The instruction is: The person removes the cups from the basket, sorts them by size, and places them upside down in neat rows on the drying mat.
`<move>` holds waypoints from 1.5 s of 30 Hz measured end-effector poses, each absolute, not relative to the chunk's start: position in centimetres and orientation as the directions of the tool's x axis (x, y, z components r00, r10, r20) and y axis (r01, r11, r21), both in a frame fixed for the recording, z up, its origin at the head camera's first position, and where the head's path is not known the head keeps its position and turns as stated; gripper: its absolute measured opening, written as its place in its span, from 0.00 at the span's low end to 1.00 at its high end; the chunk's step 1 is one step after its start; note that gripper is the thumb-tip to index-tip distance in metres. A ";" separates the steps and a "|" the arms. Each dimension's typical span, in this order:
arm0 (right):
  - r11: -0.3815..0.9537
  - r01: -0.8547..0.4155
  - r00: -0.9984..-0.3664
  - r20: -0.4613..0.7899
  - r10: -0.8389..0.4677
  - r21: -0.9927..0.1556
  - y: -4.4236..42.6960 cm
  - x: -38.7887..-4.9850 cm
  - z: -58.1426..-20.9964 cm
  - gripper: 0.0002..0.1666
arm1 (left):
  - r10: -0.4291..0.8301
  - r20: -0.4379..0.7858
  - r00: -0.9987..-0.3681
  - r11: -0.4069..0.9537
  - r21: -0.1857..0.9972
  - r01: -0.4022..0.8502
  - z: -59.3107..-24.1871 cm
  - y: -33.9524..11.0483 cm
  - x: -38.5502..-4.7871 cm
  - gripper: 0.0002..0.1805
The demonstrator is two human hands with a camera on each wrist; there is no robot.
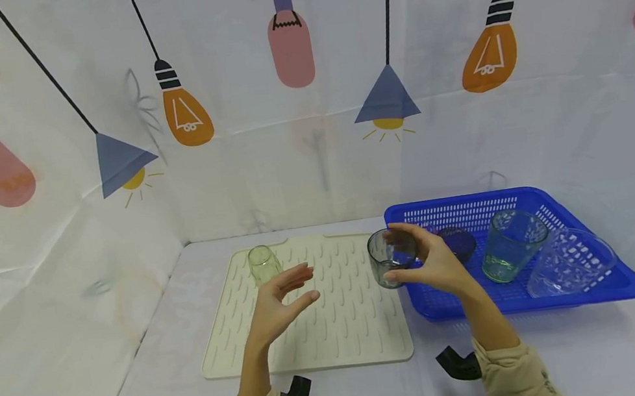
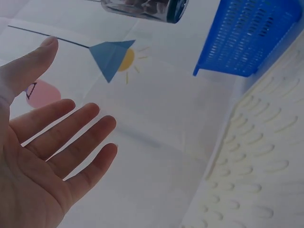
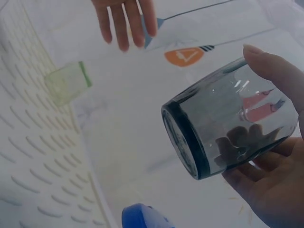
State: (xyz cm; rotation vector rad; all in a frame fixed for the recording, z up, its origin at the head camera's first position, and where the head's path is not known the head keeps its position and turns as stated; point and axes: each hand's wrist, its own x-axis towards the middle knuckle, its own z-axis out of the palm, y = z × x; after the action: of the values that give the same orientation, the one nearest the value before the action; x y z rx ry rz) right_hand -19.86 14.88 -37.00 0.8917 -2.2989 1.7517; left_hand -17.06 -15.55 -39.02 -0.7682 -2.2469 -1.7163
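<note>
Glass held; sleeve marking unreadable.

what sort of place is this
Likely a makeshift booth rather than a real kitchen, though I can't be sure: lamp-print sheeting backs a white table, where a ridged mat and a blue basket of glasses are laid out.

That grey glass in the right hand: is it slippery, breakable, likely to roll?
The grey glass is probably stiff and breakable, judging by its see-through, glassy look. Being smooth and shiny, it could slip from the right hand. Its round shape suggests rolling if laid down, though the thick base might steady it upright.
</note>
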 end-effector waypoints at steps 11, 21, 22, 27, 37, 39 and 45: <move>0.130 -0.499 -0.816 0.414 -0.404 -0.857 13.3 -19.9 -37.2 0.47 | 0.321 0.467 -0.824 0.126 0.841 0.526 -38.2 -12.6 -17.9 0.28; 0.093 -0.522 -0.787 0.436 -0.436 -0.848 12.2 -19.8 -37.5 0.47 | 0.368 0.469 -0.803 0.115 0.834 0.540 -37.7 -10.3 -18.6 0.28; 0.091 -0.523 -0.784 0.437 -0.441 -0.847 12.1 -19.8 -37.5 0.47 | 0.375 0.465 -0.802 0.113 0.836 0.538 -37.6 -10.2 -18.6 0.29; 0.068 -0.518 -0.776 0.436 -0.455 -0.852 11.8 -19.7 -37.8 0.47 | 0.409 0.434 -0.803 0.120 0.846 0.519 -35.9 -9.3 -17.6 0.30; 0.112 -0.513 -0.796 0.422 -0.434 -0.851 11.5 -19.5 -38.1 0.47 | 0.431 0.365 -0.826 0.197 0.855 0.481 -36.7 -8.6 -18.0 0.38; 0.123 -0.529 -0.792 0.437 -0.427 -0.840 11.4 -19.4 -38.2 0.47 | 0.420 0.359 -0.834 0.216 0.852 0.476 -36.8 -8.4 -18.1 0.40; 0.224 -0.605 -0.776 0.503 -0.381 -0.764 10.9 -19.2 -38.3 0.47 | 0.378 0.353 -0.856 0.324 0.816 0.479 -36.2 -7.6 -17.9 0.42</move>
State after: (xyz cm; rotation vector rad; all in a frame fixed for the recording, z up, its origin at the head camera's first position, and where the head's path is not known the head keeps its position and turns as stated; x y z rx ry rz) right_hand -19.20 10.94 -38.34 0.9367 -2.2856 1.5797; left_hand -17.94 -7.65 -36.21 -0.8038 -2.4745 -1.5792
